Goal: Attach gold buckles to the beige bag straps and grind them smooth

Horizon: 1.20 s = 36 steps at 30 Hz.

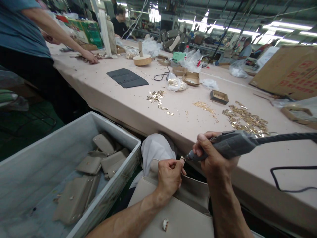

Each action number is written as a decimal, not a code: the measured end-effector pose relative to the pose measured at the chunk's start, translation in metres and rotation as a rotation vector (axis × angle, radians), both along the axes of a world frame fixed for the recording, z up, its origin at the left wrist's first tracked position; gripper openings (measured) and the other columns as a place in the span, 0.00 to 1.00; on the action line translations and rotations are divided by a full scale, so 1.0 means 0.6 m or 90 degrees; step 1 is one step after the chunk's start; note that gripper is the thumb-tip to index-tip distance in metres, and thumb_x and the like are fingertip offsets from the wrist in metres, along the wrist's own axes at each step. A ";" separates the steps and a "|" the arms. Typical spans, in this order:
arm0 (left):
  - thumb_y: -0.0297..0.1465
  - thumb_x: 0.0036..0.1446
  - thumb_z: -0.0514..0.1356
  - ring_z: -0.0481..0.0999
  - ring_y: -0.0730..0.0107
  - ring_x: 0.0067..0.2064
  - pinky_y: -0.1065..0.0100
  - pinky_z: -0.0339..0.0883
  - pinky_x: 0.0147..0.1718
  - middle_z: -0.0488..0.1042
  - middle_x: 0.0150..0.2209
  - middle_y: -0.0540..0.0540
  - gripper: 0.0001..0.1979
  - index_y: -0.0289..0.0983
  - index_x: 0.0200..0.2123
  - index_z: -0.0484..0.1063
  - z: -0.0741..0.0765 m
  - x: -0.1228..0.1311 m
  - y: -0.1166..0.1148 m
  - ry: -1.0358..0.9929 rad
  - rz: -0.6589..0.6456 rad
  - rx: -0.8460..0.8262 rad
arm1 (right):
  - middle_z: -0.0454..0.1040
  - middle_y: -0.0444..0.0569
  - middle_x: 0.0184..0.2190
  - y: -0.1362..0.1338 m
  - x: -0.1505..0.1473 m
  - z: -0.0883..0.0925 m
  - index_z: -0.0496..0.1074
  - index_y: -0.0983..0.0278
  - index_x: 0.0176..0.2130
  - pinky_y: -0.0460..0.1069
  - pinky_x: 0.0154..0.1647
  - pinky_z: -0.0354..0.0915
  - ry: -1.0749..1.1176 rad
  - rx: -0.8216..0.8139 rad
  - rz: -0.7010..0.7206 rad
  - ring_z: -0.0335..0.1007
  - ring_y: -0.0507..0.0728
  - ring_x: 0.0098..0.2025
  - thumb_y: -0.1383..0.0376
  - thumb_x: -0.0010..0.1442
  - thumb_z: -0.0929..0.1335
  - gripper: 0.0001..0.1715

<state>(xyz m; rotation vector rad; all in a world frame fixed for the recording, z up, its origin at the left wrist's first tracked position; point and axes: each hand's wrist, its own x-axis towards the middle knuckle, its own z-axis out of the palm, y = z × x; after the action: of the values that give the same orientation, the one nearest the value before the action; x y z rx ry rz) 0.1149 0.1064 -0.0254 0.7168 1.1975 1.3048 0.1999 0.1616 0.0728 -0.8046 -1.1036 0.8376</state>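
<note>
My right hand is wrapped round a grey electric screwdriver whose tip points left at a small gold metal fitting. My left hand pinches that fitting against the top edge of a beige leather bag lying on my lap. The tool's black cable runs off to the right. Both hands are below the front edge of the long pinkish worktable.
A grey plastic bin with several beige leather pieces stands at my left. On the table lie gold metal plates, smaller gold clips, a dark leather panel, small boxes and bags. Another person's hand rests at the far left.
</note>
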 end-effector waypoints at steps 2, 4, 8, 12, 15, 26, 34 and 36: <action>0.42 0.61 0.64 0.61 0.77 0.09 0.76 0.44 0.08 0.64 0.10 0.51 0.22 0.34 0.20 0.74 -0.009 0.000 -0.001 -0.006 0.002 0.020 | 0.71 0.40 0.22 0.001 0.001 -0.004 0.73 0.64 0.35 0.47 0.18 0.65 -0.004 -0.002 0.007 0.64 0.50 0.16 0.67 0.56 0.80 0.14; 0.43 0.61 0.64 0.61 0.77 0.09 0.77 0.43 0.08 0.64 0.11 0.52 0.22 0.34 0.20 0.74 -0.017 0.000 -0.002 -0.015 -0.003 0.035 | 0.71 0.40 0.21 0.001 0.000 -0.008 0.73 0.64 0.36 0.47 0.18 0.66 -0.009 -0.004 0.018 0.63 0.50 0.16 0.66 0.57 0.80 0.14; 0.45 0.62 0.63 0.61 0.76 0.09 0.77 0.43 0.08 0.64 0.10 0.52 0.23 0.35 0.21 0.73 -0.028 0.000 -0.005 -0.017 -0.013 0.051 | 0.68 0.38 0.19 0.000 0.001 -0.015 0.73 0.63 0.35 0.47 0.19 0.66 -0.031 -0.010 0.066 0.63 0.50 0.17 0.65 0.59 0.79 0.12; 0.44 0.62 0.63 0.62 0.76 0.09 0.76 0.45 0.08 0.64 0.10 0.52 0.23 0.35 0.20 0.72 -0.028 0.001 -0.005 -0.002 -0.027 0.050 | 0.70 0.40 0.22 -0.005 0.018 -0.018 0.74 0.64 0.35 0.46 0.18 0.63 -0.099 -0.031 0.135 0.64 0.50 0.18 0.65 0.58 0.79 0.13; 0.44 0.63 0.63 0.62 0.75 0.09 0.76 0.46 0.09 0.64 0.09 0.52 0.23 0.36 0.20 0.72 -0.022 0.003 -0.004 0.012 -0.035 0.063 | 0.73 0.45 0.27 -0.007 0.043 -0.005 0.76 0.64 0.36 0.47 0.22 0.65 -0.155 -0.002 0.265 0.68 0.52 0.23 0.66 0.56 0.80 0.11; 0.41 0.65 0.60 0.72 0.67 0.16 0.72 0.58 0.17 0.71 0.17 0.50 0.15 0.35 0.43 0.79 -0.016 0.006 -0.021 0.252 -0.021 0.068 | 0.67 0.41 0.26 0.058 0.086 0.054 0.70 0.64 0.33 0.45 0.24 0.63 0.206 0.040 0.162 0.56 0.47 0.20 0.70 0.53 0.76 0.12; 0.36 0.68 0.55 0.76 0.62 0.24 0.67 0.64 0.26 0.77 0.25 0.42 0.13 0.39 0.34 0.77 -0.039 0.013 -0.012 0.464 0.076 0.220 | 0.66 0.39 0.27 0.192 0.123 0.022 0.65 0.64 0.32 0.45 0.25 0.68 0.382 -0.086 0.007 0.58 0.46 0.21 0.73 0.48 0.73 0.15; 0.36 0.69 0.54 0.77 0.62 0.25 0.68 0.65 0.26 0.77 0.25 0.42 0.14 0.39 0.35 0.77 -0.044 0.014 -0.011 0.469 0.086 0.236 | 0.65 0.39 0.27 0.231 0.128 0.014 0.64 0.64 0.32 0.45 0.24 0.68 0.405 -0.119 -0.040 0.59 0.46 0.21 0.73 0.49 0.71 0.13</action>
<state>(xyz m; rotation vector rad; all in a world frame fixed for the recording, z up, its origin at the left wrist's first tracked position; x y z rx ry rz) 0.1235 0.1001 -0.0515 1.4950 1.6141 1.4413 0.2768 0.2999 0.0812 -0.6513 -0.4398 1.0577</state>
